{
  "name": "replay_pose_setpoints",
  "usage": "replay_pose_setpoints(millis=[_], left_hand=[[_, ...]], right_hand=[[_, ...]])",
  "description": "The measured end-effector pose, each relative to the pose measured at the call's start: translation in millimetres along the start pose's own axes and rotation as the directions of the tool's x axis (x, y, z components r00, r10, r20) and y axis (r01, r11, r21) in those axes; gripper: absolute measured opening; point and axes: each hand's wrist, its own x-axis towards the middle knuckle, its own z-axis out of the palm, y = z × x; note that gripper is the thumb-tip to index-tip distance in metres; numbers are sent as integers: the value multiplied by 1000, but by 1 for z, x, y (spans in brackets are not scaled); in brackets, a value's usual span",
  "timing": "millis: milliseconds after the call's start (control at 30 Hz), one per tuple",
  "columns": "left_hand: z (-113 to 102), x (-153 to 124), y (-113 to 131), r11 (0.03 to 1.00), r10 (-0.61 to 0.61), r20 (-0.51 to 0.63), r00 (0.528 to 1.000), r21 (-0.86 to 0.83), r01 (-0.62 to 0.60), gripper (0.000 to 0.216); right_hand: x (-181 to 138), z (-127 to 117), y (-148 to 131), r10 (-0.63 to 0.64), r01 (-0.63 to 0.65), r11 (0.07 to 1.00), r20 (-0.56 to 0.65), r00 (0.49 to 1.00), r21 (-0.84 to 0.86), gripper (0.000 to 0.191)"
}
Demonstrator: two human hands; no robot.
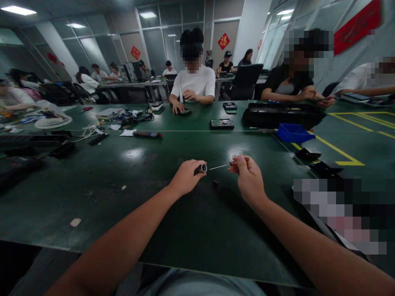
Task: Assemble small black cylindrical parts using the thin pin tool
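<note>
View from a head-worn camera, looking down two bare forearms that reach out over a dark green counter. The left hand is curled closed around a small dark tube, with only its shiny ringed end poking out past the thumb and forefinger. That end faces right, towards the other hand, which seems to be why the tube is held sideways rather than upright.

The right hand is closed in a fine pinch, fingertips together on the back end of a thin metal pin. The pin lies nearly level, its tip just short of the tube's end. Both hands hover just above the counter, near its middle.

Farther back sit a blue bin and a long black case. A person in a white shirt sits opposite, hands resting on the counter.
</note>
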Motion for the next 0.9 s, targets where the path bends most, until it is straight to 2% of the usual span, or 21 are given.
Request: replay_pose_setpoints(millis=[133, 333, 500, 600, 700, 900], left_hand=[[0, -1, 6, 993, -75, -20, 997, -88, 73, 27], [1, -7, 15, 997, -26, 103, 994, -69, 33, 44], [5, -5, 23, 998, -9, 182, 983, 62, -2, 34], [11, -3, 25, 975, 69, 240, 968, 190, -117, 25], [17, -2, 27, 910, 143, 270, 952, 343, -234, 28], [25, -2, 30, 842, 96, 308, 947, 482, -242, 37]], right_hand=[[0, 0, -1, -27, 27, 999, -18, 999, 16, 29], [0, 0, -2, -20, 21, 999, -23, 1000, 46, 26], [-2, 1, -3, -29, 29, 999, 16, 999, 14, 26], [-1, 1, -2, -29, 29, 999, 11, 1000, 14, 25], [0, 2, 0, -26, 26, 1000, 11, 1000, 16, 25], [0, 2, 1, -29, 29, 1000, 39, 999, -5, 26]])
